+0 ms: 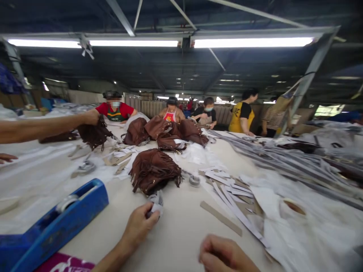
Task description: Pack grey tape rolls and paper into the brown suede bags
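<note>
Rolled grey strip [158,203] sat pinched in our left hand [139,223], the fringed bag [155,170] edging close beyond; bare table [176,234] lay rightward, toward our curled right hand [222,254], grip unclear.

Far right of centre, dark letters on a yellow-and-black shirt [241,118] seem to end in "PE"; the beginning does not show clearly. Far left of centre, a green apron [114,115] carries a short line of print, too small to read. Near left, a purple item [61,260] bears white lettering, partly cut off and illegible.
</note>
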Tool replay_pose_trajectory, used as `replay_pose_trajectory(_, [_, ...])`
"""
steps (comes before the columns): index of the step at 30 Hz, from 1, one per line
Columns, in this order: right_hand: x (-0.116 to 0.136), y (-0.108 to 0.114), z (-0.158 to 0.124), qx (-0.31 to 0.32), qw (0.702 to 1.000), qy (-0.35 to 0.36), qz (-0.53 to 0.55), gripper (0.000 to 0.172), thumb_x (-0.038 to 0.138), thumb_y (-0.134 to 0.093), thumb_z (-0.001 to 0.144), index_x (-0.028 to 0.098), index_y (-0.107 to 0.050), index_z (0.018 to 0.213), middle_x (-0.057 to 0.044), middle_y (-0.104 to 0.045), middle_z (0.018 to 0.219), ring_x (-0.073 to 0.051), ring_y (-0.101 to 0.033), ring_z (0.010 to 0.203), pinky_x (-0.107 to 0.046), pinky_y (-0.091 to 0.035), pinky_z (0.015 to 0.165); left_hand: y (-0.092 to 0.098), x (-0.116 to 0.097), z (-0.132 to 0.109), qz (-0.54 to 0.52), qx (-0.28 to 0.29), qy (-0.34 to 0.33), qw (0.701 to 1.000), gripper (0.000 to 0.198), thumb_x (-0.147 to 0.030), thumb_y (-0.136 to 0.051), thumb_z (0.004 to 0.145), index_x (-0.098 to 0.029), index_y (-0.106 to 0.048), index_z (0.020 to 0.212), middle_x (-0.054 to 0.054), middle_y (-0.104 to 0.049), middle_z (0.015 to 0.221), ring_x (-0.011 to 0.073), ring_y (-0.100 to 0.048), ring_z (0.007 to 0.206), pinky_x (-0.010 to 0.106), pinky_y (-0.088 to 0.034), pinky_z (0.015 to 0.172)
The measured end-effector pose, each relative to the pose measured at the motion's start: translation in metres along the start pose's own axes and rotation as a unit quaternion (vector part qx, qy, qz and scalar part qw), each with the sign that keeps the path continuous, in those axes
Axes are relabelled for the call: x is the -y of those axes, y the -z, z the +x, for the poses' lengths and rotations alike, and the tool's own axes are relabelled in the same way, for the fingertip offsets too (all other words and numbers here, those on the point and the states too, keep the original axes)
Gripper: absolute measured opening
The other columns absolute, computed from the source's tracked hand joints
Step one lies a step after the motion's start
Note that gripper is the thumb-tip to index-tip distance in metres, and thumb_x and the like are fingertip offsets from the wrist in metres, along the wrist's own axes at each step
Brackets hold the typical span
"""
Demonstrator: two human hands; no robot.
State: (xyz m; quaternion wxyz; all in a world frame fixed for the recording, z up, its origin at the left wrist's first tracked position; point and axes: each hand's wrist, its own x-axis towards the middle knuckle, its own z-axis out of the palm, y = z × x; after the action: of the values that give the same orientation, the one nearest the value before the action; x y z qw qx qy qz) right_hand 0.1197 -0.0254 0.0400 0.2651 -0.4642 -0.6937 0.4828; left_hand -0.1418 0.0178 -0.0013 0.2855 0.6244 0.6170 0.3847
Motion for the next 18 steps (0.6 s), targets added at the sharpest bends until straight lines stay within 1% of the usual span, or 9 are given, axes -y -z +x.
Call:
replay_pose_trajectory(2, [0.023,-0.015,0.028,0.026,0.997,0.056,0.038,0.016,0.030,-0.056,0.081,0.020,-0.063,0.070,0.001,-0.061,0.064,-0.015,-0.054,0.064,-0.025,-0.040,0.061,-0.003,-0.001,-0.002,-0.009,-0.002,-0.004,1.000,0.028,-0.043,-0.045,0.077,-0.018,-0.055,0.070,-0.004,-0.044,0.061,0.0133,-0.042,0.059,0.023,-0.030,0.054])
replay_pose_trajectory(4, [0.037,-0.031,0.061,0.022,0.994,0.089,0.051,0.016,0.029,-0.055,0.078,0.018,-0.060,0.067,0.002,-0.058,0.061,-0.013,-0.050,0.062,-0.024,-0.037,0.060,-0.002,-0.002,-0.004,-0.017,-0.006,-0.008,1.000,0.027,-0.042,-0.046,0.077,-0.018,-0.055,0.070,-0.004,-0.046,0.062,0.0134,-0.042,0.060,0.023,-0.031,0.055])
replay_pose_trajectory(7, [0.038,-0.049,0.095,0.031,0.994,0.100,0.031,0.016,0.028,-0.053,0.076,0.018,-0.058,0.064,0.003,-0.054,0.058,-0.012,-0.047,0.059,-0.023,-0.035,0.058,0.001,-0.002,-0.005,-0.023,-0.011,-0.003,1.000,0.026,-0.040,-0.047,0.076,-0.017,-0.056,0.070,-0.004,-0.048,0.062,0.0135,-0.044,0.060,0.023,-0.031,0.055])
replay_pose_trajectory(9, [0.032,-0.054,0.104,0.018,0.994,0.105,0.000,0.016,0.026,-0.052,0.076,0.018,-0.057,0.063,0.003,-0.053,0.058,-0.012,-0.046,0.058,-0.023,-0.034,0.057,0.001,-0.001,-0.005,-0.028,-0.012,0.000,1.000,0.025,-0.039,-0.048,0.076,-0.017,-0.058,0.071,-0.004,-0.049,0.062,0.0134,-0.044,0.061,0.023,-0.030,0.055])
replay_pose_trajectory(12, [0.026,-0.056,0.106,-0.003,0.994,0.106,-0.038,0.016,0.022,-0.050,0.075,0.018,-0.055,0.061,0.003,-0.053,0.058,-0.012,-0.047,0.058,-0.023,-0.034,0.057,0.000,0.000,-0.003,-0.038,-0.007,0.000,0.999,0.024,-0.037,-0.048,0.077,-0.016,-0.060,0.073,-0.004,-0.050,0.063,0.0133,-0.045,0.061,0.023,-0.030,0.055])
replay_pose_trajectory(18, [0.029,-0.058,0.110,-0.023,0.994,0.094,-0.059,0.017,0.021,-0.050,0.074,0.018,-0.052,0.057,0.004,-0.047,0.054,-0.012,-0.043,0.055,-0.023,-0.031,0.054,0.001,0.002,-0.002,-0.053,0.004,-0.002,0.999,0.022,-0.035,-0.049,0.077,-0.016,-0.060,0.074,-0.004,-0.049,0.063,0.0126,-0.043,0.060,0.022,-0.029,0.055])
